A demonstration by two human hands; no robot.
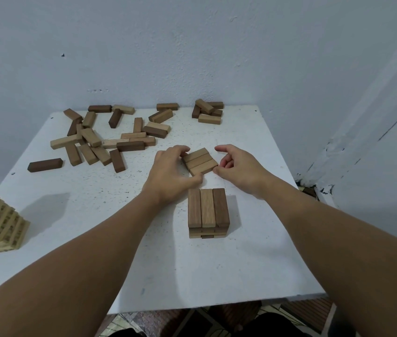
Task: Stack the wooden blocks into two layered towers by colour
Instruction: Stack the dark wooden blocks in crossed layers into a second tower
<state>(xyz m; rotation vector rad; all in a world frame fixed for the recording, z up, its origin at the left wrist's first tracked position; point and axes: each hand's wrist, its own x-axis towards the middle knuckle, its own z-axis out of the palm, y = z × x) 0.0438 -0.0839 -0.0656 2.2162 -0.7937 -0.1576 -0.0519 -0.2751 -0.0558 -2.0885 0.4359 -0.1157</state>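
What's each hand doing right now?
Left hand: grips the three-block row.
Right hand: pinches the same row's corner.

Soft, even indoor light, faint shadows falling left of the blocks (pixel 208 210), wide-angle bending at edges.

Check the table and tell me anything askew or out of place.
The row of three blocks between the left hand and right hand lies skewed, not squared with the small tower in front of it. That tower's top layer mixes one pale block between two darker ones, despite sorting by colour.
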